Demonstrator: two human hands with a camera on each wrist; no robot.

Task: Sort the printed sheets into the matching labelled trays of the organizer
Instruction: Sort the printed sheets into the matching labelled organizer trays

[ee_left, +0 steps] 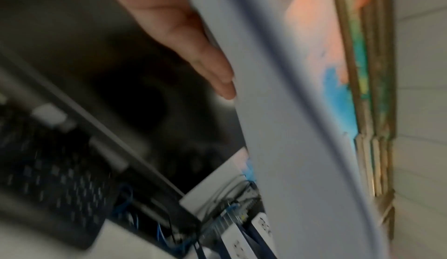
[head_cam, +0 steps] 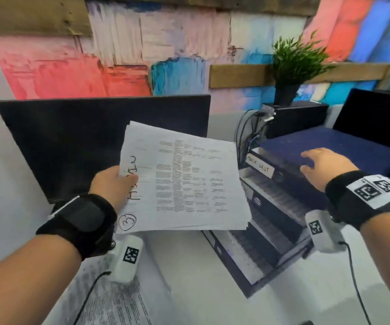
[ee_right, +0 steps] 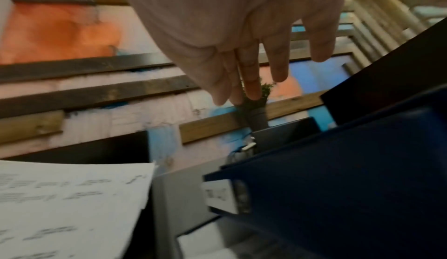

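Left hand (head_cam: pixel 113 185) raised, thumb pinching; right hand (head_cam: pixel 321 166) extended, fingers straight, spread.

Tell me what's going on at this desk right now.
A person is sorting papers. The left hand pinches a stack of printed sheets, handwritten on and marked with a circled 3, held up in front of a dark monitor. The right hand is open, reaching over the top of the blue organizer; whether it touches is unclear. The top tray's label is handwritten. More printed sheets lie on the desk below.
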